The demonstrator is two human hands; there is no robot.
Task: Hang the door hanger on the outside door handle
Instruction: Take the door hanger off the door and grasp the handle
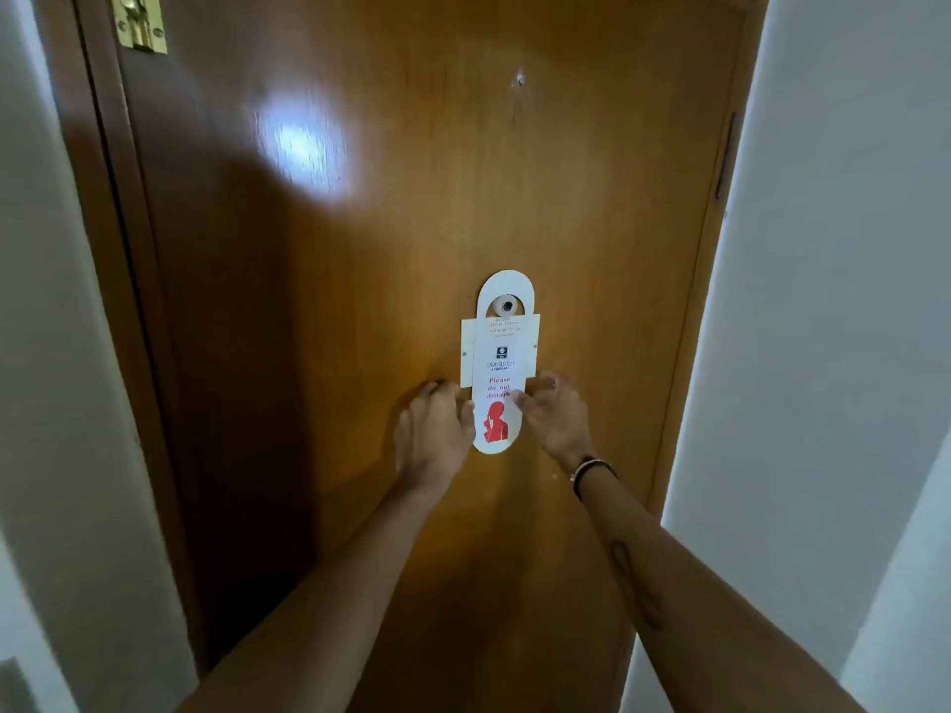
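Reaching forward with both forearms, near edge of the view to the door (360,249). Wearing a dark band (592,468) at the wrist behind the right hand (558,419).

Pinching, it seems, the lower part of the door hanger (498,373) from either side: left hand (437,429) curling fingers (435,391) against the wood just left of the card, thumb tip touching the card's left edge beside the red figure; right hand pressing a thumb onto the right edge at the red lettering, remaining fingers bent toward the door just right of it. Not showing clearly whether either grip is closing fully round the card or only steadying it flat, so calling it light edge contact.

Lying between the two hands and running straight up and away from them: long axis of the hanger upright, rounded bottom end sitting level with the knuckles, looped top end well above the fingertips. Sitting equally close to both hands, neither one nearer.

Showing through the round cut-out at that far top end: a pale knob-like handle (507,304), already inside the loop. Covering a white plate (467,355) fixed on the door behind the card.

Judging the hanging as all but done; needing only a release, with hands drawing outward and back so the card is hanging straight down.

Glinting far above and left of the left hand: a brass latch (140,20).
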